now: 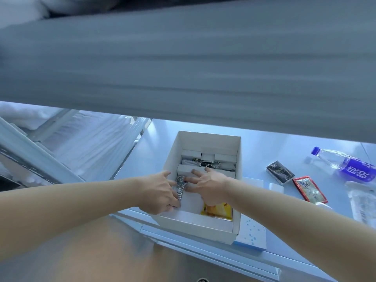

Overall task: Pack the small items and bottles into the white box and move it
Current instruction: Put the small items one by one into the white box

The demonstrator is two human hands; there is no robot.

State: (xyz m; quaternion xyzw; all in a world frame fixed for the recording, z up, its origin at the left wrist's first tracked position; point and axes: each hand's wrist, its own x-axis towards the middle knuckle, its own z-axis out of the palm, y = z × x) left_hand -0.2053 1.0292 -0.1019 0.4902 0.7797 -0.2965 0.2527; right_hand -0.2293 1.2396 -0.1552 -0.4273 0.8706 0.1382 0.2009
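Note:
An open white box (207,226) stands on the pale desk (254,151). Inside it lie a silver wristwatch (180,185), a silver chain bracelet (209,164), small white cartons (191,154) and a yellow packet (218,209). My left hand (160,193) reaches into the box with its fingers around the watch's band. My right hand (211,185) is spread over the box's inside, its fingertips touching the watch's face. To the right of the box lie a clear water bottle with a blue label (343,163), a black pack (280,171) and a red sachet (310,189).
A wide grey shelf or bed rail (183,68) overhangs the desk just beyond the box. A blue-dotted white booklet (252,235) lies under the box's right corner. A small white cube (275,188) and clear plastic wrappers (362,204) sit at the right. A metal ladder frame (30,151) stands left.

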